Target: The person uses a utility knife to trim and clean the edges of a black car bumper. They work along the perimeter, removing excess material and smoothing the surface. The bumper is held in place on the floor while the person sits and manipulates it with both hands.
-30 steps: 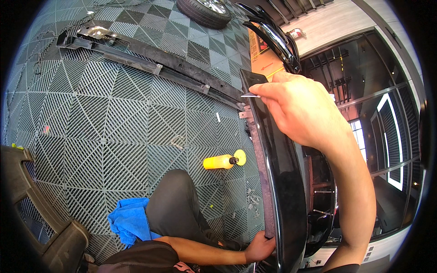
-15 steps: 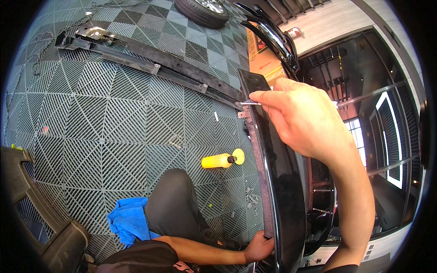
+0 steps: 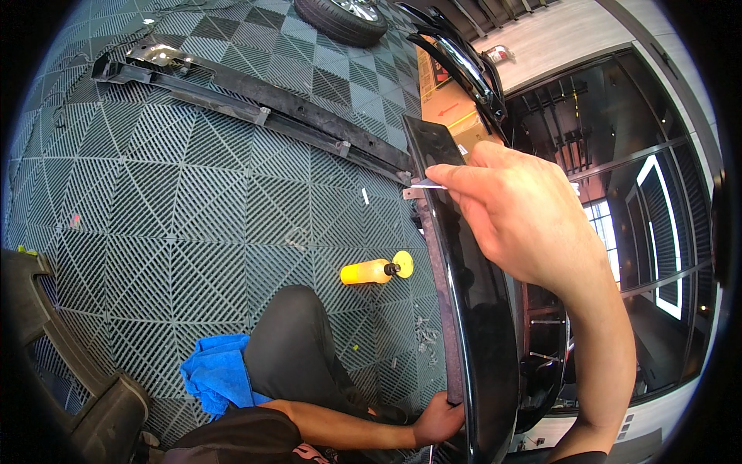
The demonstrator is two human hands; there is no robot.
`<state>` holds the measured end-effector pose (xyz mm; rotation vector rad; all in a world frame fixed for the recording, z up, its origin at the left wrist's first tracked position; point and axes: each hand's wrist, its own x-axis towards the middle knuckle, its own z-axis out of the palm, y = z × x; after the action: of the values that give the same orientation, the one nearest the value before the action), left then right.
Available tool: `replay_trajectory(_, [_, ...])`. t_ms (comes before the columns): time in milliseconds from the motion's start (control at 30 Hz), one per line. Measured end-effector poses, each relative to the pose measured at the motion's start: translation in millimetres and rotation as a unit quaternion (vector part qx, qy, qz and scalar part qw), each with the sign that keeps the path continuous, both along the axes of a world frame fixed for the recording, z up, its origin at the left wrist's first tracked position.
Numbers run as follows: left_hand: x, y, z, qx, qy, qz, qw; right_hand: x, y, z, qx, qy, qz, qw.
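A long glossy black car trim panel [image 3: 487,332] stands in front of me to the right, its long side edge lined with a dull purplish-grey strip. Low down, my left hand [image 3: 439,421] is closed around that edge; some of its fingers are hidden behind the panel. Near the panel's far end, my right hand [image 3: 525,213] pinches a thin, flat, pale blade-like piece [image 3: 427,185] between thumb and forefinger. The piece lies across the panel's edge, beside a small metal tab [image 3: 413,194]. How far it extends under the fingers is hidden.
A yellow bottle [image 3: 367,271] lies on the ribbed floor tiles [image 3: 209,271]. A blue cloth [image 3: 216,373] is by my knee. A long black sill part [image 3: 263,116] stretches across the far floor, near a wheel [image 3: 340,19]. Cardboard boxes [image 3: 448,108] stand behind the panel.
My right hand has slid slightly toward me along the panel's edge, carrying the thin pale piece with it. My left hand keeps its hold in the same place.
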<state>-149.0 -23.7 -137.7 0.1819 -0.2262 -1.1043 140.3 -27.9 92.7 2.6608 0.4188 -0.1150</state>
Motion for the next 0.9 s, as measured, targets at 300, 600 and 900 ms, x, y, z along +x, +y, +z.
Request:
replay_trajectory(300, [-3.7, 0.1, 0.8, -0.014, 0.017, 0.017, 1.0, -5.5, 3.4, 2.3, 0.008, 0.002, -0.01, 1.0])
replay_trajectory(600, [-3.6, 0.8, 0.0, -0.005, 0.007, -0.014, 1.0, -9.3, 7.6, 5.2, 0.004, 0.0, 0.003, 1.0])
replay_trajectory(900, [-4.9, 0.5, -0.9, 0.008, -0.012, -0.017, 1.0, -13.6, 11.4, 9.2, 0.001, 0.004, 0.018, 1.0])
